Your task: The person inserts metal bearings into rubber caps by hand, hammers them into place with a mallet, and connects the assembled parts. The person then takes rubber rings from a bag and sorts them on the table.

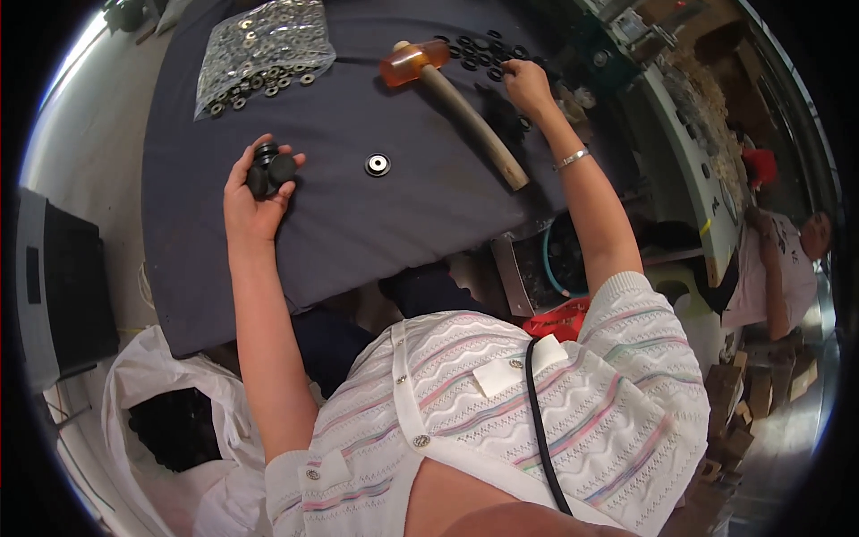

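My left hand (255, 192) is palm up over the left part of the table, its fingers curled round several small black round caps (269, 168). At the far right, my right hand (526, 88) reaches to the edge of a loose spread of black rings (481, 52). Its fingertips are pressed close together there, and what they pinch, if anything, is too small to make out. Between the hands, a single black disc with a white ring and a dark centre (378, 165) lies on the cloth. A mallet with an orange head (415, 63) and a wooden handle (479, 130) rests beside my right forearm.
Dark grey cloth (340, 242) covers the table. A clear plastic bag of metal washers (264, 54) lies at the far left, some spilling out. A green machine (608, 54) stands far right. A white sack with black pieces (170, 430) sits lower left. Another person (774, 268) is at right.
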Action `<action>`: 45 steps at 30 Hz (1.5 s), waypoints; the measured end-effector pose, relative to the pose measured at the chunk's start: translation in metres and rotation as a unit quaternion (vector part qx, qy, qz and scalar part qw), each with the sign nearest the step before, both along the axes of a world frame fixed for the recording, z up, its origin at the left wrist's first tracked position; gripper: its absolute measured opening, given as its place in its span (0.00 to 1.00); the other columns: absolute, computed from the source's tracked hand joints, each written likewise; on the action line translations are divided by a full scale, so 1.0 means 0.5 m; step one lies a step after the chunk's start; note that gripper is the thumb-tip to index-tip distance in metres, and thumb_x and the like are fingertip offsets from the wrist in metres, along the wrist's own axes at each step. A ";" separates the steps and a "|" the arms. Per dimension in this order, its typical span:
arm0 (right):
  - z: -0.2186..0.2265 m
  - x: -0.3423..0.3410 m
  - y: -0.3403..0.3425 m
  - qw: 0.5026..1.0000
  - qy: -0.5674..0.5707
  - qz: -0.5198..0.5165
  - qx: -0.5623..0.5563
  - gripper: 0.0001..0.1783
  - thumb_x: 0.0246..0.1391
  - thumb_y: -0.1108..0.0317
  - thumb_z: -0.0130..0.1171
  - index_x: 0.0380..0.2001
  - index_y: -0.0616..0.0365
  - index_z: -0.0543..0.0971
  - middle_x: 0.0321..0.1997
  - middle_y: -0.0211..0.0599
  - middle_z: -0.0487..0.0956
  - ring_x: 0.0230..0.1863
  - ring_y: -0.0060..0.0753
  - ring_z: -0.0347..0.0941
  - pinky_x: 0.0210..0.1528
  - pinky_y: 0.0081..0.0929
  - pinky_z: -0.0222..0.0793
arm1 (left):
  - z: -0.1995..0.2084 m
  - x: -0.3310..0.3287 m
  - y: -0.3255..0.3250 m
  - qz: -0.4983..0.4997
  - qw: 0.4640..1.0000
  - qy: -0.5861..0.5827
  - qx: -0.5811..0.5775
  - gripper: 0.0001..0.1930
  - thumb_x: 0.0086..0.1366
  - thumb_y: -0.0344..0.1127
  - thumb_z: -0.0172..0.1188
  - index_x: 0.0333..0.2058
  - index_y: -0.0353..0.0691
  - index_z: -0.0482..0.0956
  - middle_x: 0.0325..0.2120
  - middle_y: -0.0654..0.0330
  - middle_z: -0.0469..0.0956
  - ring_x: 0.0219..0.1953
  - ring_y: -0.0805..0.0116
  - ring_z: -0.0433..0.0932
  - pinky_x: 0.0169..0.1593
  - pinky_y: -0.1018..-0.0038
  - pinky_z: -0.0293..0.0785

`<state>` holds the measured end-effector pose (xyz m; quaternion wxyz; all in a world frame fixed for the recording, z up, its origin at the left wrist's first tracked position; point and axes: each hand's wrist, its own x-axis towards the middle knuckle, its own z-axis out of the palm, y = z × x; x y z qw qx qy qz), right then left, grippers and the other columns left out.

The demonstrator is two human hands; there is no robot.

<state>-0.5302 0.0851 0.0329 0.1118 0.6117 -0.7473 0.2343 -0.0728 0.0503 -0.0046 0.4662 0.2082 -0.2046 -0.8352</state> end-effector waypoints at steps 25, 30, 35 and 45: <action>0.167 0.758 0.138 0.794 -0.202 0.569 0.074 0.14 0.50 0.81 0.56 0.42 0.63 0.78 0.39 0.38 0.78 0.39 0.26 0.76 0.43 0.21 0.70 | -0.077 0.002 -0.012 0.082 0.993 0.073 -0.047 0.13 0.64 0.39 0.52 0.42 0.39 0.75 0.33 0.52 0.77 0.34 0.51 0.81 0.21 0.71 0.73; 0.121 1.039 0.138 0.622 -0.172 0.743 0.178 0.10 0.49 0.76 0.56 0.38 0.64 0.77 0.33 0.46 0.77 0.33 0.49 0.74 0.36 0.33 0.70 | 0.014 -0.010 0.021 0.027 0.998 0.020 -0.056 0.09 0.61 0.39 0.55 0.35 0.40 0.73 0.24 0.55 0.77 0.23 0.56 0.80 0.19 0.71 0.69; -0.040 1.315 0.153 0.601 -0.010 0.779 0.179 0.12 0.52 0.74 0.51 0.41 0.61 0.77 0.37 0.50 0.77 0.37 0.46 0.77 0.39 0.36 0.72 | 0.016 -0.012 0.027 0.067 0.997 0.041 -0.021 0.08 0.59 0.37 0.54 0.34 0.40 0.70 0.21 0.55 0.75 0.19 0.56 0.79 0.17 0.69 0.64; -0.273 1.502 0.141 0.650 0.264 0.710 0.053 0.12 0.52 0.69 0.51 0.40 0.56 0.77 0.39 0.45 0.74 0.36 0.43 0.76 0.36 0.34 0.75 | 0.009 -0.032 0.020 0.089 0.995 0.036 0.033 0.08 0.60 0.36 0.54 0.37 0.42 0.72 0.22 0.60 0.73 0.16 0.63 0.77 0.12 0.75 0.63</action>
